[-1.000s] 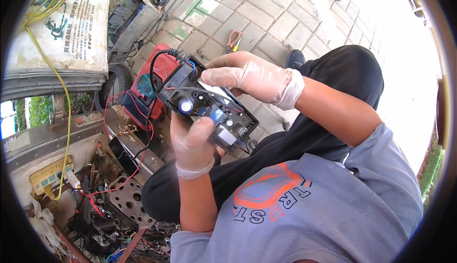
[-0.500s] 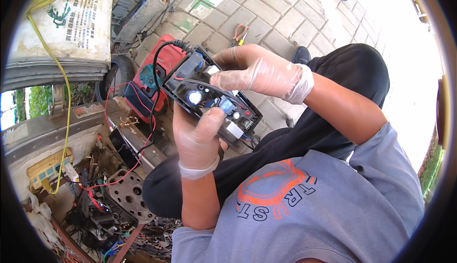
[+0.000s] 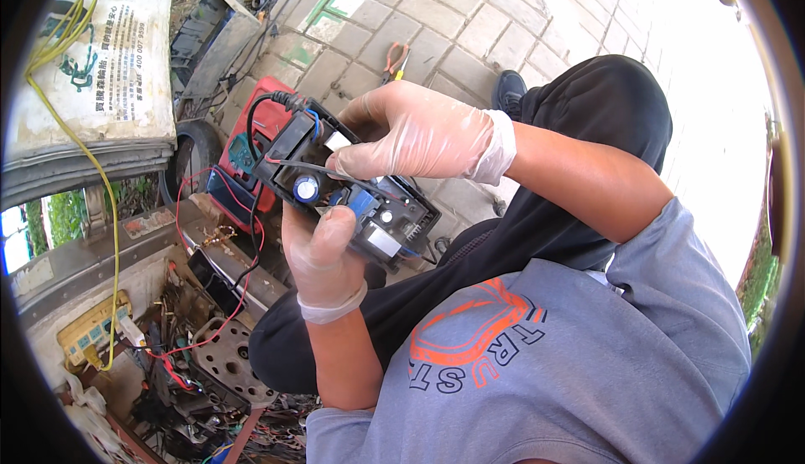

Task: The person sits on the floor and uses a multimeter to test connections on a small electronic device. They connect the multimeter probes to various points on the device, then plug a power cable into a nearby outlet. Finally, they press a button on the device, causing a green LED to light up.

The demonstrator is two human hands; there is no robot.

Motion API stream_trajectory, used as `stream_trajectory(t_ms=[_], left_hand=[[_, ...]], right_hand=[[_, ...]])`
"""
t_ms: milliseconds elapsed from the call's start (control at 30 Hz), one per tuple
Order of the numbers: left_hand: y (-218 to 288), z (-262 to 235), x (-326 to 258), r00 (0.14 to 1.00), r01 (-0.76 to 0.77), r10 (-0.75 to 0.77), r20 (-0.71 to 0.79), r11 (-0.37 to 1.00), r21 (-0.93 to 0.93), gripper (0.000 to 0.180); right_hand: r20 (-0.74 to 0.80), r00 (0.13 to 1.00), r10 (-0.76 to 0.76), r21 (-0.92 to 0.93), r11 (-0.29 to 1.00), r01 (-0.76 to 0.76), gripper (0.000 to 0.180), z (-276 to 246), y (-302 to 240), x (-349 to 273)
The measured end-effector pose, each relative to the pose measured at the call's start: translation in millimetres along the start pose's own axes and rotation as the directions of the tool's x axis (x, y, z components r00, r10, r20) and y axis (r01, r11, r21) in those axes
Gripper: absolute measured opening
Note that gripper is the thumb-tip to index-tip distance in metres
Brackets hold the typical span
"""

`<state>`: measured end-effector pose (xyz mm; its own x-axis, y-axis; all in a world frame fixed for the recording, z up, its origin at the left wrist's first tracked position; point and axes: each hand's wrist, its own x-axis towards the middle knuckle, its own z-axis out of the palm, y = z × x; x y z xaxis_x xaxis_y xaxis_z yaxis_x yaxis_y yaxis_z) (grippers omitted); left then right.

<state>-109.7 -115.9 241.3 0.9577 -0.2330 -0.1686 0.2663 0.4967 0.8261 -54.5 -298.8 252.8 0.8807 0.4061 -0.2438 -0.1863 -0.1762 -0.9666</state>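
Note:
Between my hands is an opened black charger (image 3: 387, 212), its circuit board exposed, with a round capacitor, a blue part and white blocks. My left hand (image 3: 325, 250) grips its near side, thumb up at the edge and fingers hidden beneath. My right hand (image 3: 423, 132) holds the far side, its thumb on a thin dark wire (image 3: 323, 166) that crosses the board; its other fingers are mostly behind the case. Both hands wear clear gloves. A thick black cable (image 3: 251, 128) leaves the charger's upper left end and loops down.
Behind the charger lies a red case (image 3: 262, 116) with a multimeter (image 3: 231, 187). Orange-handled pliers (image 3: 396, 59) rest on the paving. At left are a yellow cord (image 3: 94, 162), a power strip (image 3: 94, 321), a dark phone-like slab (image 3: 214, 279) and a bin of scrap (image 3: 184, 414).
The whole view has shifted, so most things sit further left. My left thumb has moved off the blue part towards the charger's near edge. The right thumb stays on the wire.

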Motion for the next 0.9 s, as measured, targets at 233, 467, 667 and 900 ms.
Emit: stream_trajectory(t_ms=[233, 467, 667, 900], left_hand=[[-2.7, -4.0, -1.6, 0.999, -0.032, 0.032, 0.005, 0.999, 0.011, 0.071], [-2.2, -6.4, -2.7, 0.999, -0.033, 0.033, -0.006, 0.999, 0.029, 0.071], [-2.4, -5.4, -2.7, 0.999, -0.041, 0.042, -0.003, 0.999, 0.028, 0.073], [-1.5, -5.6, -2.3, 0.999, -0.038, 0.038, 0.005, 0.998, 0.042, 0.073]], right_hand=[[-0.026, 0.996, -0.082, 0.008, 0.997, 0.082, 0.054, 2.6, 3.8, 0.1], [-0.028, 0.996, -0.086, -0.014, 0.996, 0.086, 0.053, 3.8, 2.7, 0.3], [-0.024, 0.996, -0.091, -0.013, 0.996, 0.090, 0.052, 4.1, 2.4, 0.8], [-0.022, 0.995, -0.100, -0.004, 0.995, 0.100, 0.051, 4.0, 4.5, 1.5]])
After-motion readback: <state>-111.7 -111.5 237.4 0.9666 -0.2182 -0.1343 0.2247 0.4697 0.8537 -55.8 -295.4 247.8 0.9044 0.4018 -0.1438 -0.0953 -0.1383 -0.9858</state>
